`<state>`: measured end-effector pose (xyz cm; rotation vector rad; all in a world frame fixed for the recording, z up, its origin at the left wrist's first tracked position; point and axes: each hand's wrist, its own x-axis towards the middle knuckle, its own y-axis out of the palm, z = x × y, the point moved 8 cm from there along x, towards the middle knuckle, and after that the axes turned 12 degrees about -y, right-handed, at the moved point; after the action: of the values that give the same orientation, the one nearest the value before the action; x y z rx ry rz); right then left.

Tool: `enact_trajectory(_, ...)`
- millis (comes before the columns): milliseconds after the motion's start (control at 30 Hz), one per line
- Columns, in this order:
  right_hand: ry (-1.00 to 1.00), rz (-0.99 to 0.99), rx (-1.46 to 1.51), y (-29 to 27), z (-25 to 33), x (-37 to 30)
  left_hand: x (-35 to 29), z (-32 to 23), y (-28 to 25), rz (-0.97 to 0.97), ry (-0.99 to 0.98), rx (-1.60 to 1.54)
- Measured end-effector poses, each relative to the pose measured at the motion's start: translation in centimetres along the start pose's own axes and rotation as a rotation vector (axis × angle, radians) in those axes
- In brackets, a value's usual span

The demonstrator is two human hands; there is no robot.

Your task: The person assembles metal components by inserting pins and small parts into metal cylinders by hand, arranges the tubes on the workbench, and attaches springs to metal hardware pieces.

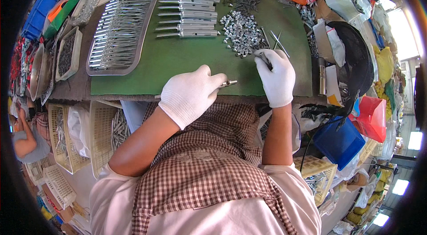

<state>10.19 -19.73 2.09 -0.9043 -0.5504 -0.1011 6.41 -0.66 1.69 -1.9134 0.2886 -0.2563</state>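
Note:
My left hand [189,95], in a white glove, is closed around a slim silver metal tube [230,83] near the front edge of the green work mat [147,81]. One end of the tube sticks out past the fingertips to the right. My right hand [276,77], gloved too, pinches a small dark metal piece [265,60] whose kind I cannot make out. It is just below a heap of small silver metal fittings [240,32]. Several metal tubes with thin rods [195,14] lie in a stacked row at the mat's back. Loose thin rods [280,43] lie right of the heap.
A metal tray [111,72] full of slender rods stands at the left. Dark small pins [242,0] lie behind the fittings. A black mesh fan guard [351,63] and cartons crowd the right side. Plastic crates [100,137] and a blue bin [340,141] stand below the table.

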Motion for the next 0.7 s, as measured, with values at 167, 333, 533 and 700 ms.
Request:
enact_trajectory(167,-0.073,0.059,-0.069,1.8,0.3,0.8,0.2,0.1,0.2,0.051,-0.028,0.01)
enact_trajectory(333,-0.118,0.205,-0.195,2.8,1.0,1.1,0.2,0.1,0.3,0.043,-0.021,0.006)
enact_trajectory(533,-0.129,0.253,-0.154,1.8,2.3,0.4,0.0,0.2,0.2,0.014,-0.005,-0.016)
enact_trajectory(700,-0.149,0.258,-0.116,1.7,1.7,-0.7,0.2,-0.1,0.1,0.064,-0.017,0.009)
